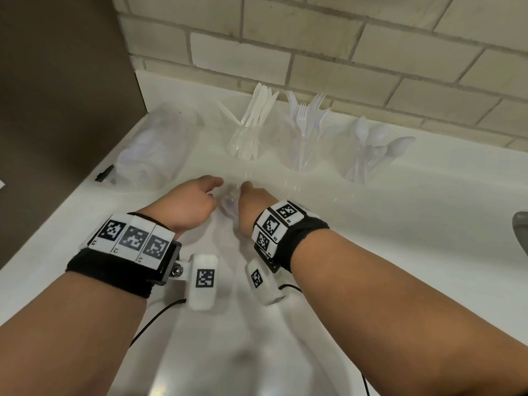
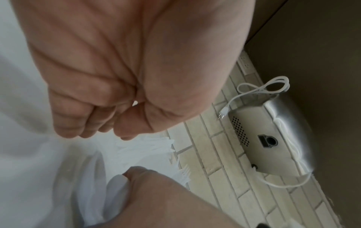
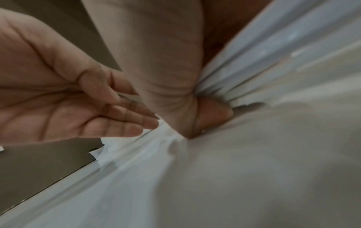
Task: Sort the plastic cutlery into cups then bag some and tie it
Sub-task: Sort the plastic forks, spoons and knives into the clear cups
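You are tying off the clear bag (image 1: 228, 201), lying on the tabletop (image 1: 400, 224) before the three sorted cups. Your right hand (image 1: 254, 201) is pinching its gathered neck; your left hand (image 1: 185, 204), loosely curled, is holding nothing visible. Next you likely need both hands gripping plastic to cinch.

Little can be read here. The white marker blocks on the left wristband (image 1: 130, 238), at the lower left of the head view, bear black-and-white square code patterns, each with a tiny mark beneath that looks like a "C". The blocks on the right wristband (image 1: 278, 224), right of centre, carry like patterns with small characters at their corners, too small to make out. The camera pods (image 1: 203, 281) below each wrist show one code pattern apiece. Both wrist views show no lettering.
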{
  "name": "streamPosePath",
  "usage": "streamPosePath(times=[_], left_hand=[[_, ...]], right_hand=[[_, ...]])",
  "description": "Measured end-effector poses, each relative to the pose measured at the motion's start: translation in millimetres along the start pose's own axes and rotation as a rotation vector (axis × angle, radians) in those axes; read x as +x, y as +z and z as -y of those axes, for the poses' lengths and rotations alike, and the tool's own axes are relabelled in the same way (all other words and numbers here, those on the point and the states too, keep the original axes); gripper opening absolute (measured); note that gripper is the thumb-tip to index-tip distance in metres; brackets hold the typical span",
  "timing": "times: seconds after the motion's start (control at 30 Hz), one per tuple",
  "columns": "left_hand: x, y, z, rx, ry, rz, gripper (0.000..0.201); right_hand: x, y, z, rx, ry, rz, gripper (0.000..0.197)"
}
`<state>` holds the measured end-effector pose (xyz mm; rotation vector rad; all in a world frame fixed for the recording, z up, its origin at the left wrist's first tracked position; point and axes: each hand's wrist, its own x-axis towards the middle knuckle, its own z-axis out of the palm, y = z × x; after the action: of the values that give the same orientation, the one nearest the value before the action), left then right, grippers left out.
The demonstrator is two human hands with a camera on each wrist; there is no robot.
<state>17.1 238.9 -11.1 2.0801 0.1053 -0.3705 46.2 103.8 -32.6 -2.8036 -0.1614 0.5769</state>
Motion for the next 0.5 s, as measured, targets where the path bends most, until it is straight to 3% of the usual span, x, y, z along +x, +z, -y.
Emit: streamPosePath(times=[0.13,0.27,0.33,0.4,0.5], left_hand=[[1,-2,5,-0.206,-0.003,-0.146,0.053],[-5,-3,0,-0.729,-0.021,-0.25,0.033],[-11,-3,-4,-0.984,-0.086,-0.211,0.019],[-17,0,-8,-1.139,-0.174,-0.119,0.016],[-18,9,-8,-1.149,-0.3,0.137,0.043]], right_hand=[[-2,-10,-3,0.002,0.008,0.028,0.039],[-20,-52,-6,0.232,-0.189,-0.069,0.021],[-34,-76,-5,0.583,-0.259,-0.153,0.003],[-48,-96,-4,0.974,-0.371,-0.232,0.016],[-64,-118,1,1.437,-0.595,-0.238,0.027]])
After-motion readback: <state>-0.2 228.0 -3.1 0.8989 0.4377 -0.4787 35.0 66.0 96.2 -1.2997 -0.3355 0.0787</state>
